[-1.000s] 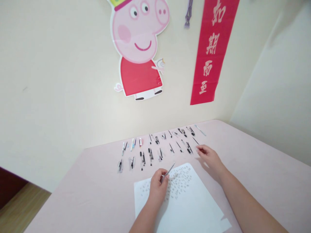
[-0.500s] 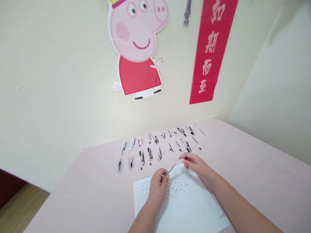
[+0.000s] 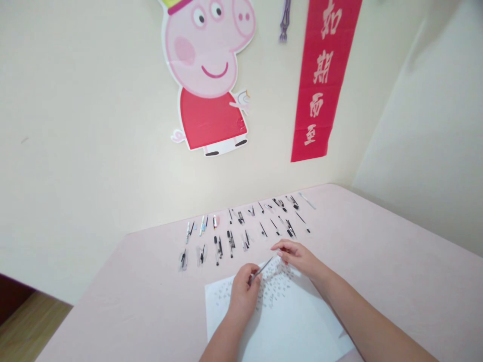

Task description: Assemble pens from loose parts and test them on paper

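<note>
**While Two Hands Meet on One Thin Rod**

Where the left hand [image 3: 243,296] closes around the near end of a thin rod [image 3: 264,265], the right hand [image 3: 299,256] pinches its fingertips at the far tip. Whether anything tiny sits in that pinch cannot be told. Beneath both hands: white sheet [image 3: 294,332], strewn with small pale pieces [image 3: 273,291], on a pink desk [image 3: 396,271]. Beyond the fingertips: rows of pen parts [image 3: 230,240]. Risk: a slipped pinch could drop a piece among its look-alikes, and a wrist brushing the sheet could scatter them.
</note>
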Action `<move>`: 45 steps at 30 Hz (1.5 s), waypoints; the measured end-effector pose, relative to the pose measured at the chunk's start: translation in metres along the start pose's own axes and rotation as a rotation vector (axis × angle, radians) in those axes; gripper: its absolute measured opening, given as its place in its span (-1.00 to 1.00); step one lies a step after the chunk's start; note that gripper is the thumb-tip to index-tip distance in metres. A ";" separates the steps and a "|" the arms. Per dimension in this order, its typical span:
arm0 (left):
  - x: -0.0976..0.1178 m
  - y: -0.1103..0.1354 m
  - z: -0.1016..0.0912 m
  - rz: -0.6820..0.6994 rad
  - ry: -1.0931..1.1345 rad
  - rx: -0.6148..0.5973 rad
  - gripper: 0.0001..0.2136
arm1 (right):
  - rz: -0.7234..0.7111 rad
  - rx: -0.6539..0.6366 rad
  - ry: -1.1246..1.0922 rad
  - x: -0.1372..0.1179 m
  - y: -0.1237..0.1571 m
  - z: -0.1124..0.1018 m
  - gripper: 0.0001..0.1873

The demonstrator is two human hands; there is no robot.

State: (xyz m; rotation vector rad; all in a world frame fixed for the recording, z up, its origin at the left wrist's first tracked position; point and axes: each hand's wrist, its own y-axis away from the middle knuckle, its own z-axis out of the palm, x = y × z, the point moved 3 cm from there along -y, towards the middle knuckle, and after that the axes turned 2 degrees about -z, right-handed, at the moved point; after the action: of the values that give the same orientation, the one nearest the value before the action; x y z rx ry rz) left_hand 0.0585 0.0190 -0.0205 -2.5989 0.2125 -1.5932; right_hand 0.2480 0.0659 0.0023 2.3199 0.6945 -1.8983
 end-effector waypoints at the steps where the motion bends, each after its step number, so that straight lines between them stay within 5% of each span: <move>1: 0.000 0.000 0.000 0.001 -0.003 0.001 -0.88 | -0.003 0.001 0.002 -0.001 0.000 0.000 -0.67; 45: 0.008 0.001 -0.005 0.070 0.024 0.009 -0.86 | 0.061 -0.046 -0.114 -0.007 0.000 0.010 -0.66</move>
State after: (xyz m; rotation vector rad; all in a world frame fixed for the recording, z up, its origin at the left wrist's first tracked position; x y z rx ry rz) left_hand 0.0570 0.0164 -0.0113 -2.5368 0.2940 -1.5992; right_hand 0.2376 0.0608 0.0067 2.1604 0.6404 -1.9491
